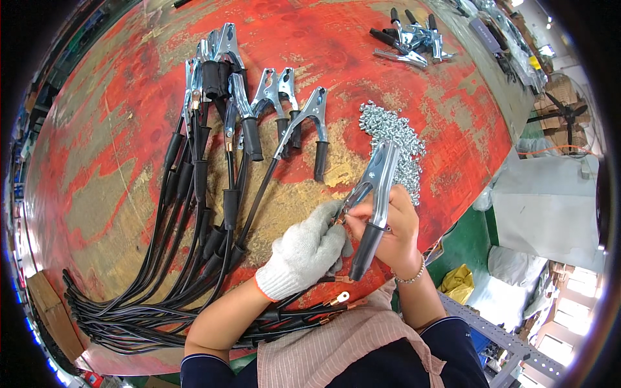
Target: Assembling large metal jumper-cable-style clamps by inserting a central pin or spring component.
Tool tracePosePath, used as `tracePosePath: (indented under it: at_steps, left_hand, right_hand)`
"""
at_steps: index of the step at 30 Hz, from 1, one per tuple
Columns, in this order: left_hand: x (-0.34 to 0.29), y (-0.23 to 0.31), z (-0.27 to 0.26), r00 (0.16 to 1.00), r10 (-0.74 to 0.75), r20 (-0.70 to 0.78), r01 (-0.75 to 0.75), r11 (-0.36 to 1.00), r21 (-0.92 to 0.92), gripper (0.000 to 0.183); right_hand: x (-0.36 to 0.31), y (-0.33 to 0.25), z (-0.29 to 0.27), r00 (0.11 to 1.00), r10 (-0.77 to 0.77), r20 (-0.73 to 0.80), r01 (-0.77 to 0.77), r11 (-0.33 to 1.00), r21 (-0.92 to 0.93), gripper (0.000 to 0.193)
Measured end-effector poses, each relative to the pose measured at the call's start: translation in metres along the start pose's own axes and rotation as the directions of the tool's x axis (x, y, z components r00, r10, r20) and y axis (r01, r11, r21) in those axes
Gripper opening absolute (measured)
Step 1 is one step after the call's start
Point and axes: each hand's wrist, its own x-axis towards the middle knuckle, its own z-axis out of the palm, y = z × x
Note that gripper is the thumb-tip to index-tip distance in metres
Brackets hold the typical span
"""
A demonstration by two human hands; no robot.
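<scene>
A silver metal spring clamp (384, 171) with a black sleeve (367, 249) on one handle is between my hands, jaws pointing away from me. My left hand (304, 252), in a white knitted glove, is closed around the clamp's other handle where a copper cable lug meets it. My bare right hand (402, 236) is behind the sleeved handle, its thumb and fingertips pinched together at that same joint. Whatever they pinch is too small and hidden to make out. Just beyond the right hand lies a heap of small silver screws (394, 132).
Several clamps (265, 90) joined to black cables (149, 317) fill the left of the worn red table (453, 149). Loose clamps (420, 42) lie at the far right. Cable ends with copper lugs (337, 299) rest near my apron. A black fan (566, 113) stands beyond the table's right edge.
</scene>
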Motion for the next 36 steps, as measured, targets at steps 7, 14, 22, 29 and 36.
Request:
tracePosePath:
  at_steps: [7, 14, 22, 29, 36]
  left_hand:
    - [0.001, 0.0, 0.0, 1.0, -0.009, -0.002, 0.009, 1.0, 0.023, 0.041]
    - [0.001, -0.002, 0.0, 1.0, -0.016, 0.007, 0.016, 1.0, -0.012, 0.041]
    - [0.0, 0.003, -0.001, 1.0, -0.02, 0.008, 0.02, 1.0, -0.008, 0.04]
    - [0.001, 0.0, -0.001, 1.0, -0.01, 0.012, 0.01, 1.0, -0.017, 0.041]
    - [0.0, 0.004, -0.001, 1.0, -0.019, 0.002, 0.019, 1.0, 0.019, 0.04]
  right_hand:
    - [0.0, -0.002, 0.0, 0.999, 0.043, 0.01, -0.043, 0.999, -0.002, 0.025]
    - [0.002, -0.002, -0.002, 0.999, 0.016, 0.029, -0.015, 1.0, -0.014, 0.023]
    - [0.002, -0.008, -0.006, 0.992, 0.101, 0.072, -0.1, 0.995, -0.024, 0.027]
    - [-0.002, -0.002, -0.001, 0.982, 0.155, 0.106, -0.158, 0.987, 0.016, 0.027]
    - [-0.001, 0.0, -0.001, 0.997, 0.054, 0.062, -0.057, 0.998, 0.037, 0.023]
